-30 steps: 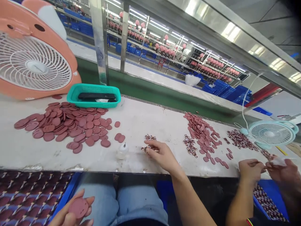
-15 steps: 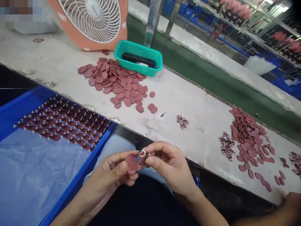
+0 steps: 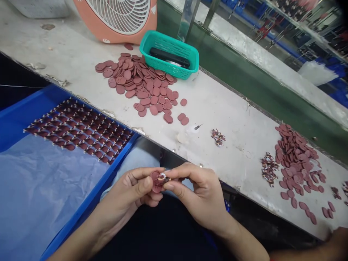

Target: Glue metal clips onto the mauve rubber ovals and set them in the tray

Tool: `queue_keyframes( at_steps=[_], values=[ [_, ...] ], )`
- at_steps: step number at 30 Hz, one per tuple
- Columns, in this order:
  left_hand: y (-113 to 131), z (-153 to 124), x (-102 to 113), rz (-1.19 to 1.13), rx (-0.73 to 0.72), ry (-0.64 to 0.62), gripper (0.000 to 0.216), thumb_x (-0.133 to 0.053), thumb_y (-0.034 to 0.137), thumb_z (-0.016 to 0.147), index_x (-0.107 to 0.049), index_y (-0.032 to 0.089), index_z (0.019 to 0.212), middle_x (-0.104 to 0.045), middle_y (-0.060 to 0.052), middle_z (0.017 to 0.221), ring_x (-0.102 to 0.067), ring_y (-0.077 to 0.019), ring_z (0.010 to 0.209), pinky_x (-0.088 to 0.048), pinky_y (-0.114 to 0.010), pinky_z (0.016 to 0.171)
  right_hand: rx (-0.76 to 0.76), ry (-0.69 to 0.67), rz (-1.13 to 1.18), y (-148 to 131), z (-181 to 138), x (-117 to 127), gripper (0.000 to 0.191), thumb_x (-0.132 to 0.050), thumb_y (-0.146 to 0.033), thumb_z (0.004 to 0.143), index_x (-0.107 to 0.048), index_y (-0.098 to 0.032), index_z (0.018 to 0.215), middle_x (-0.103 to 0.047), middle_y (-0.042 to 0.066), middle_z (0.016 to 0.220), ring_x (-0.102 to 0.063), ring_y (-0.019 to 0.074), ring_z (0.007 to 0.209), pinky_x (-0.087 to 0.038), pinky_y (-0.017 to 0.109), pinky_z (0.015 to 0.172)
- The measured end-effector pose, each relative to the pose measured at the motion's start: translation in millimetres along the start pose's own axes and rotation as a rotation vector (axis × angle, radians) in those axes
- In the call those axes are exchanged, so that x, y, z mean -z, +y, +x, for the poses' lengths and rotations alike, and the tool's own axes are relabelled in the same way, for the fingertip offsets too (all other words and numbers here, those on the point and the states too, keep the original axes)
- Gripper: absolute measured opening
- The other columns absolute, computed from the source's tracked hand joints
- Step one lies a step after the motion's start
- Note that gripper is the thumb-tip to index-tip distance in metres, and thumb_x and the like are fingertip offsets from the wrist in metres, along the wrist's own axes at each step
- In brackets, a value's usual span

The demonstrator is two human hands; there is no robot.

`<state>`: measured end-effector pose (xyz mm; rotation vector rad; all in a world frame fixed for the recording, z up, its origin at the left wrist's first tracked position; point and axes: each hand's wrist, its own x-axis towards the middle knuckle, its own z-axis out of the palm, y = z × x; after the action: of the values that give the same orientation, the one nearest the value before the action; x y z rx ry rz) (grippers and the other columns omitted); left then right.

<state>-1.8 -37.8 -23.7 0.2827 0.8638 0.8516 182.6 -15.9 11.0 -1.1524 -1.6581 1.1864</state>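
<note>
Held low over my lap, my left hand (image 3: 127, 192) pinches a round dusky-pink disc (image 3: 155, 183) between thumb and fingers. My right hand (image 3: 198, 195) grips a small multicoloured charm (image 3: 163, 177) and presses it against the disc's face. Part of the disc is hidden by my fingers. A large pile of loose pink discs (image 3: 138, 85) lies on the white bench (image 3: 231, 116) ahead of my hands, and a small heap of charms (image 3: 218, 137) lies to the right of it.
A blue tray (image 3: 89, 203) on my left holds rows of finished disc pieces on plastic sheet. A teal basket (image 3: 187, 50) and an orange fan (image 3: 119, 21) stand behind the pile. Further discs and charms (image 3: 296, 163) lie right, near a co-worker's hand (image 3: 337, 241).
My hands have come together over my lap, the right bringing a charm from the bench to the disc in my left. The charm now sits closer against the disc. The view has swung left.
</note>
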Motion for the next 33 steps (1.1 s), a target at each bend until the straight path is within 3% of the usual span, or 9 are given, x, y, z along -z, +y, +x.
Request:
queue_keyframes(
  at_steps=[11,17,27,33],
  values=[
    [2.8,-0.7,-1.0,-0.035,0.033,-0.007,0.035,-0.089,0.041,0.068,-0.083,0.019,0.094,-0.068,0.000,0.062,-0.060,-0.0081,0.054,-0.052,-0.014,0.054,0.087,-0.054,-0.007,0.0,2.9,1.4,0.007,-0.075,-0.018,0.087,-0.074,-0.019,0.094,-0.078,0.003,0.084,-0.071,0.0152,0.072,-0.057,0.027,0.067],
    [3.1,-3.4,-3.7,-0.054,0.030,0.028,0.036,-0.092,0.040,0.063,-0.083,0.018,0.090,-0.068,0.001,0.061,-0.059,-0.0076,0.053,-0.051,-0.014,0.051,0.214,-0.074,-0.043,2.5,3.8,1.6,0.008,-0.073,-0.014,0.088,-0.072,-0.016,0.095,-0.078,0.004,0.083,-0.069,0.0138,0.070,-0.056,0.026,0.067],
    [2.6,-15.5,-10.3,-0.076,0.021,-0.068,0.029,-0.092,0.039,0.064,-0.084,0.022,0.085,-0.076,-0.002,0.065,-0.062,-0.0079,0.053,-0.051,-0.013,0.052,0.394,-0.160,-0.009,-7.6,-0.3,4.5,0.012,-0.064,-0.012,0.095,-0.067,-0.018,0.105,-0.079,0.005,0.083,-0.075,0.0139,0.075,-0.061,0.025,0.072],
    [3.1,-14.2,-12.4,-0.108,0.048,-0.086,0.028,-0.092,0.039,0.063,-0.084,0.022,0.084,-0.076,-0.002,0.063,-0.064,-0.0081,0.053,-0.051,-0.013,0.053,0.416,-0.150,0.006,-6.2,-1.7,2.7,0.013,-0.064,-0.009,0.094,-0.067,-0.016,0.106,-0.079,0.007,0.083,-0.076,0.0145,0.078,-0.061,0.025,0.074]
  ],
)
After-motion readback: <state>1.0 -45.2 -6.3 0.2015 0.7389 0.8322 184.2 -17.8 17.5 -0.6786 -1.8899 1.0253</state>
